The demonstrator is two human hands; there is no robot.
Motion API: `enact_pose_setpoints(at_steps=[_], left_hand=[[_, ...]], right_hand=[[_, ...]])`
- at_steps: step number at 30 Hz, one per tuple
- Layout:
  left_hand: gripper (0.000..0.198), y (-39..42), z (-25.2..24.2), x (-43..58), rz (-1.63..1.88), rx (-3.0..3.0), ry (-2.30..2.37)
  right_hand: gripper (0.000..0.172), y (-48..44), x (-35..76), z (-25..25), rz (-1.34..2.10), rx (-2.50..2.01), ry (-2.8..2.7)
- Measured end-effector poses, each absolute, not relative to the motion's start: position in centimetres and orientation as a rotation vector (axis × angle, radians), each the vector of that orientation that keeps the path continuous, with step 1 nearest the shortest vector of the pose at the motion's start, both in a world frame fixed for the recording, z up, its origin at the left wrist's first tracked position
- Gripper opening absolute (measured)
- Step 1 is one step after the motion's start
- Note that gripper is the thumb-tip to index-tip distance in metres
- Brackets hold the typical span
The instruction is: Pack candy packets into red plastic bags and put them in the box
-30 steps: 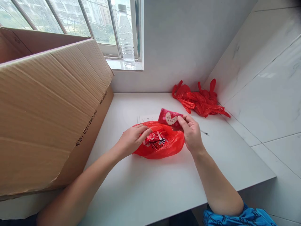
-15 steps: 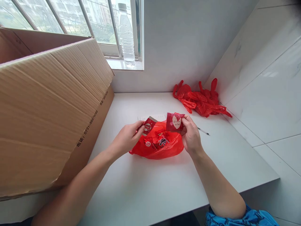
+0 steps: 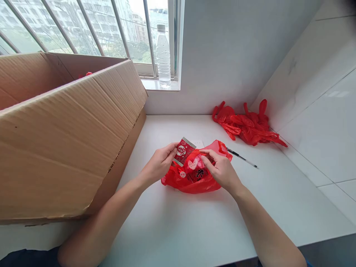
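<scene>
Pinched at its corner in my left hand (image 3: 162,159) is a small dark red packet (image 3: 185,150) with a white round emblem. It is held over the left part of a red plastic bag (image 3: 191,187) lying open on the white table. My right hand (image 3: 221,168) is over the bag's right side, thumb and forefinger apart. Just by those fingertips, a pinkish packet with a pale heart (image 3: 194,163) shows slightly blurred inside the bag mouth. Under it lies a red packet with black lettering (image 3: 198,175).
A large cardboard box (image 3: 69,141) fills the left side. Crumpled red plastic bags (image 3: 247,124) lie against the back wall. A pen (image 3: 241,158) lies right of the open bag. A water bottle (image 3: 163,57) stands on the window sill.
My right hand has lowered the heart packet into the bag and let it go. My left hand still holds its packet, turned more toward me. The whole view has shifted.
</scene>
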State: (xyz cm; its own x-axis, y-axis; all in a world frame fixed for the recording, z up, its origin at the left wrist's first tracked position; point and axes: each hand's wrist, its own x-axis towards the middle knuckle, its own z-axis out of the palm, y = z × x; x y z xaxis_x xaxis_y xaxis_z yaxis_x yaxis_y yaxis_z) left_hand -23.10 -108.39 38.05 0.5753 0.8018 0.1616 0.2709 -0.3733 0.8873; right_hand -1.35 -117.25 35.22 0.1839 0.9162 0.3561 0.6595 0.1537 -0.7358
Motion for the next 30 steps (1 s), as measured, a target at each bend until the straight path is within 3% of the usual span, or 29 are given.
enact_pose_setpoints(at_steps=[3, 7, 10, 15, 30], left_hand=[[0.037, -108.9, 38.4, -22.9, 0.689, 1.935, 0.811], [0.039, -109.7, 38.7, -22.3, 0.550, 1.923, 0.756], [0.044, -109.9, 38.6, -22.1, 0.547, 1.904, 0.778], [0.033, -109.6, 38.2, -22.0, 0.452, 1.871, 0.794], [0.026, -109.8, 38.4, -21.9, 0.458, 1.786, 0.693]], right_hand=[[0.032, -117.2, -1.6, 35.5, 0.323, -1.515, -1.508], [0.035, -117.4, -2.1, 35.7, 0.851, -1.316, -1.412], [0.033, -117.3, -2.4, 35.5, 1.054, -1.220, -1.297], [0.030, -116.8, -2.3, 35.4, 1.054, -1.117, -1.088], [0.035, -117.1, -2.3, 35.8, 1.156, -1.141, -1.175]])
